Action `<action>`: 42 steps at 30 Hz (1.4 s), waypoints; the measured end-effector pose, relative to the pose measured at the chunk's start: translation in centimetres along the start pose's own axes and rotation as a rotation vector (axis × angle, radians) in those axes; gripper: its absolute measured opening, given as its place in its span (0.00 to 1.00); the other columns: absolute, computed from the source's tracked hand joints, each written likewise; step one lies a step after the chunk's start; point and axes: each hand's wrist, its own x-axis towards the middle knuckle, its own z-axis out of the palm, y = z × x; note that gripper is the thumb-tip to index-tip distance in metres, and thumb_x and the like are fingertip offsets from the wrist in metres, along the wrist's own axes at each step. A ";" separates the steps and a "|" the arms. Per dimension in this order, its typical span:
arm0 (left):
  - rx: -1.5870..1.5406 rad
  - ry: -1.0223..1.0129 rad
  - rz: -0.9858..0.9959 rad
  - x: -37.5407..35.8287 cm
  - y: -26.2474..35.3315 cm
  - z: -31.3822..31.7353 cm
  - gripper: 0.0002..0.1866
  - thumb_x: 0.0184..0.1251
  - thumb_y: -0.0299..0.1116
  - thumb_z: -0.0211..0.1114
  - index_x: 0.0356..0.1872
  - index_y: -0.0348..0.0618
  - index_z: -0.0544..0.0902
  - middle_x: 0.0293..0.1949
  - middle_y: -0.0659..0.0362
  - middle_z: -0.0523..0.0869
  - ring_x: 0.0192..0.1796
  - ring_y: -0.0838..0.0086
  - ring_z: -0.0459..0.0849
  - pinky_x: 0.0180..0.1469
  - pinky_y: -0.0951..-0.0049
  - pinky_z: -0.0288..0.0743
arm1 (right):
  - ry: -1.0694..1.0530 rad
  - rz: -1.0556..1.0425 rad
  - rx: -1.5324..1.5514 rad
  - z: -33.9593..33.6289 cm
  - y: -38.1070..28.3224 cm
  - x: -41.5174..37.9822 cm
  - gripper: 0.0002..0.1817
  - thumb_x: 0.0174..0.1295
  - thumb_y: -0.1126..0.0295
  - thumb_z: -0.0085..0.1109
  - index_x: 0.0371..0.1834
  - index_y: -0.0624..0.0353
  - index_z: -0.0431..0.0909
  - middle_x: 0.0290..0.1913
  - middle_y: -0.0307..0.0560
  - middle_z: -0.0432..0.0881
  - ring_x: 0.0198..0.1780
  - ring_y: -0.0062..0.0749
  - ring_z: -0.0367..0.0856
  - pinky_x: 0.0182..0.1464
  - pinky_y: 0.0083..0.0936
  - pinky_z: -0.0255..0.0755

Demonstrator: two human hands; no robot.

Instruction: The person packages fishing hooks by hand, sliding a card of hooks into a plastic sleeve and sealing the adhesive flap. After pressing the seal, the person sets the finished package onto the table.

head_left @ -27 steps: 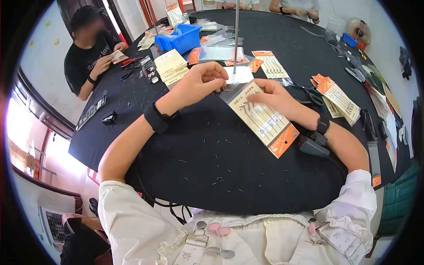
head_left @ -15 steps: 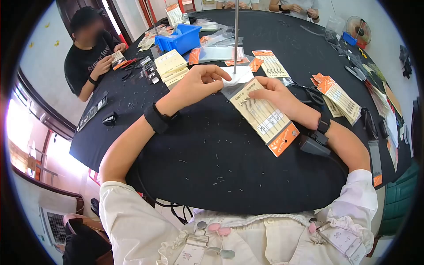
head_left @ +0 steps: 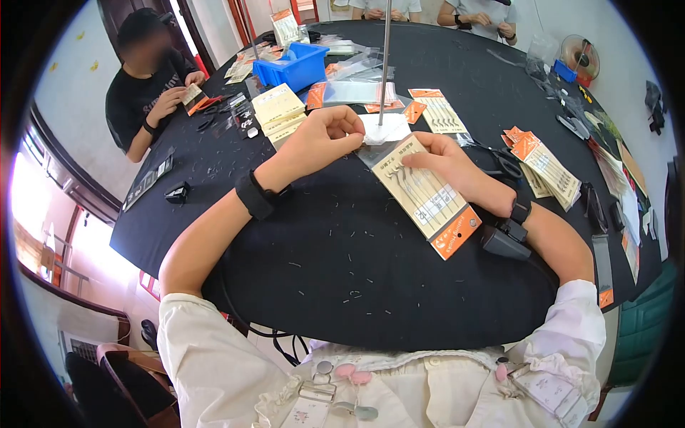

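My right hand (head_left: 446, 167) grips a fishing hook packet (head_left: 428, 200), its thumb across the front. The packet is a beige card with a row of hooks and an orange "Fishing Hooks" header, tilted with the header toward me. A clear plastic flap (head_left: 377, 151) sticks out from its far end. Beside that flap, my left hand (head_left: 325, 139) is closed in a pinch; what its fingertips hold is too small to make out. Just beyond both hands, a white paper (head_left: 385, 130) lies at the foot of a thin metal rod (head_left: 386, 64).
Stacked beige cards (head_left: 277, 108) and a blue bin (head_left: 294, 65) stand to the left. Hook packets (head_left: 546, 164) and black scissors (head_left: 505, 162) lie right. Another packet (head_left: 439, 113) is ahead. A person (head_left: 143, 85) across the left handles a card.
My left fingers have closed from a looser, spread pose into a pinch near the flap. The packet has shifted slightly toward me, still in my right hand.
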 end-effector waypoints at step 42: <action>-0.038 0.038 0.116 -0.1 0.5 0.1 0.09 0.63 0.32 0.62 0.38 0.37 0.77 0.35 0.61 0.83 0.32 0.85 0.80 0.34 0.84 0.72 | -0.088 0.004 -0.062 0.1 0.2 0.1 0.14 0.62 0.71 0.56 0.48 0.66 0.74 0.39 0.42 0.83 0.35 0.15 0.81 0.35 0.13 0.75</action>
